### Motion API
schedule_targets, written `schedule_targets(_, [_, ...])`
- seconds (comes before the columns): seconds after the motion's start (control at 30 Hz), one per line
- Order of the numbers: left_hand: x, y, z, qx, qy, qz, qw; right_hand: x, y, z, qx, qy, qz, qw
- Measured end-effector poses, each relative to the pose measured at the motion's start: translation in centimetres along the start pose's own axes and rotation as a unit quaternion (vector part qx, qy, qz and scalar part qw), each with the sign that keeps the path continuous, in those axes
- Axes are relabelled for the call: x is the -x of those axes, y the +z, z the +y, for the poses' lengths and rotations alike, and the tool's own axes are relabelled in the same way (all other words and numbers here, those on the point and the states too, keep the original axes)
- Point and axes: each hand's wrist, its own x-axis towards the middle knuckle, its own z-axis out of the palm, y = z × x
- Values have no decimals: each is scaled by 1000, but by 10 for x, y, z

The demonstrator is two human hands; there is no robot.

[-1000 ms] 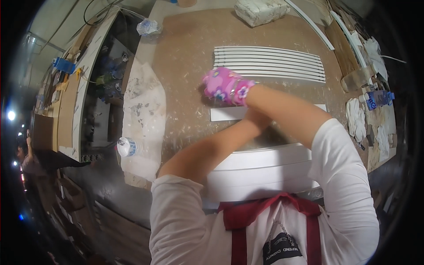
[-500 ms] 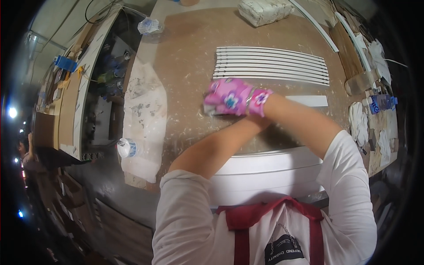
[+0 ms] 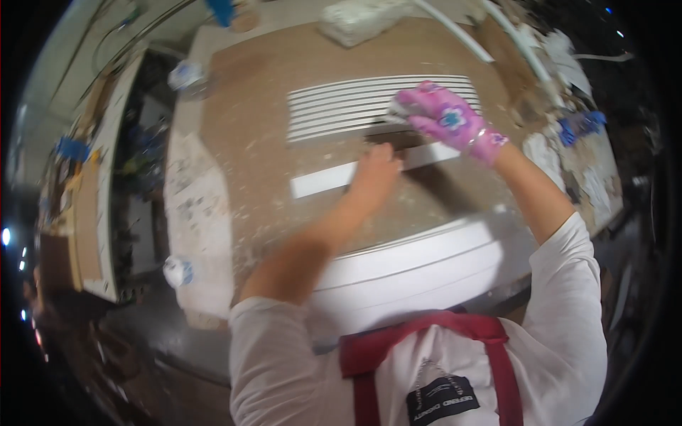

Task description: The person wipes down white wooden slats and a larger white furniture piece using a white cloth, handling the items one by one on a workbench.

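across the middle of the counter (image 3: 249, 106) lies a flat white strip (image 3: 323, 179), just on the near side of a row of narrow white slats (image 3: 334, 105). it looks light and fairly stiff, perhaps a little slick on its face, and its long edges seem the surest hold (thin ends might chip or flex). the bare left hand (image 3: 376, 174) lies over the strip's middle, its fingers bent; whether they pinch it or only rest there, i cannot tell. above the slats, the pink-gloved right hand (image 3: 440, 115) has its fingers curled close together around something pale, too blurred to name or call gripped.
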Motion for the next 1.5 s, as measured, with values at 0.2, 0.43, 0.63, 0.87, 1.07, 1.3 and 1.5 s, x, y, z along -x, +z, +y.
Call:
schedule_targets(0.2, [1,-3,-2,-10,10,17,1000,203,-35,125,-299,461,86,831])
schedule_targets(0.43, [-3,-20,8,0,8,-16,1000,187,7,102,-131,378,61,915])
schedule_targets(0.63, [-4,-27,15,-12,4,-32,999,203,-54,53,-257,477,-113,833])
schedule_targets(0.87, [6,-62,18,150,-24,-7,988,260,-39,34,-390,509,156,751])
schedule_targets(1.07, [63,-144,72,197,9,-125,972,305,0,36,-468,485,309,671])
schedule_targets(1.3, [61,-136,68,343,59,-269,898,310,5,44,-486,503,303,648])
schedule_targets(1.5, [-5,-58,-9,-37,-35,-16,999,298,-1,55,-460,518,267,670])
